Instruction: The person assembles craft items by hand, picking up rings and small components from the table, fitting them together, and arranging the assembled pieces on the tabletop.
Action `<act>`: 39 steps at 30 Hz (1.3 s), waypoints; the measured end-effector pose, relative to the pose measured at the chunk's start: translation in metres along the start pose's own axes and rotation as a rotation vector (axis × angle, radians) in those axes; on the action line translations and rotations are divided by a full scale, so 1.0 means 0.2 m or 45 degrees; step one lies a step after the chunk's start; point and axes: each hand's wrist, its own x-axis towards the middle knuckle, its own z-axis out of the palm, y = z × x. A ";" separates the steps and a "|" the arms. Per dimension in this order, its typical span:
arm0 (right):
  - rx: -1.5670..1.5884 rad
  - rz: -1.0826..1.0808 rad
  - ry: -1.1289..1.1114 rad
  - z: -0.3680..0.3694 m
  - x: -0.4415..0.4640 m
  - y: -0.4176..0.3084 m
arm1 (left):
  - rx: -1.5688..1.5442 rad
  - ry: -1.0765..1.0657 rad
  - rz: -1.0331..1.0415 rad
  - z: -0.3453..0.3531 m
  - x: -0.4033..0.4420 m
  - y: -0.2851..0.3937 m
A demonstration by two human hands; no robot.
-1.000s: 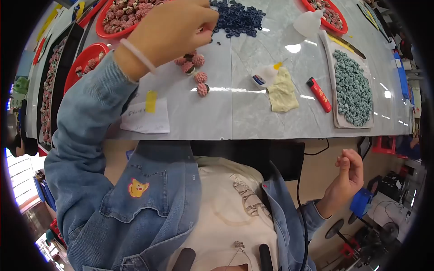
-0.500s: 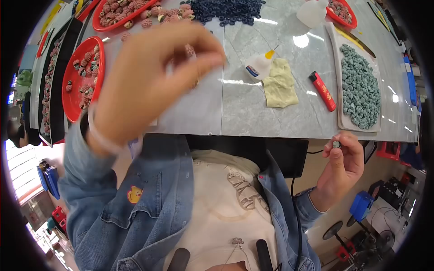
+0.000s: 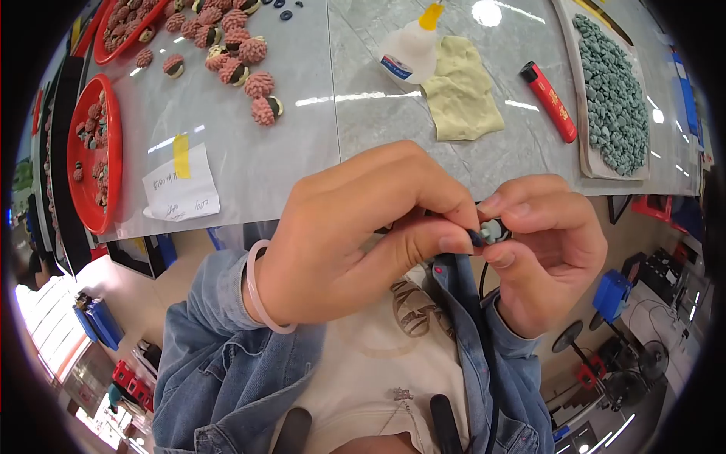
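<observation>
In front of my chest, just past the table edge, my two hands meet fingertip to fingertip. My left hand (image 3: 370, 234), with a pale bracelet at the wrist, pinches a small dark blue piece (image 3: 476, 238), mostly hidden by the fingertips. My right hand (image 3: 548, 250) holds a small pale green piece (image 3: 493, 230) between thumb and fingers. The two pieces are side by side and seem to touch. On the table beyond lie a glue bottle (image 3: 408, 53) with a yellow tip, a yellow-green cloth (image 3: 463, 94) and a red lighter (image 3: 550, 104).
A tray (image 3: 581, 129) of green stone-like chips (image 3: 614, 98) stands at the right. Pink bumpy balls (image 3: 236, 57) lie loose at the upper left, near a red tray (image 3: 113, 159) holding more. A handwritten note (image 3: 181, 189) sits near the front edge.
My left hand has come down and right from above the table to meet my right hand, and now shows a dark blue piece. My right hand has shifted slightly left, keeping the green piece.
</observation>
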 end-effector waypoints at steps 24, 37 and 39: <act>0.618 0.481 0.099 0.02 0.03 0.03 | 0.634 -0.060 0.346 -0.01 0.06 0.01; 1.048 0.669 0.108 -0.02 0.03 0.04 | 0.411 0.161 0.473 0.03 0.07 -0.08; 1.045 0.661 0.110 -0.02 0.02 0.04 | 0.564 0.159 0.583 0.02 0.06 -0.10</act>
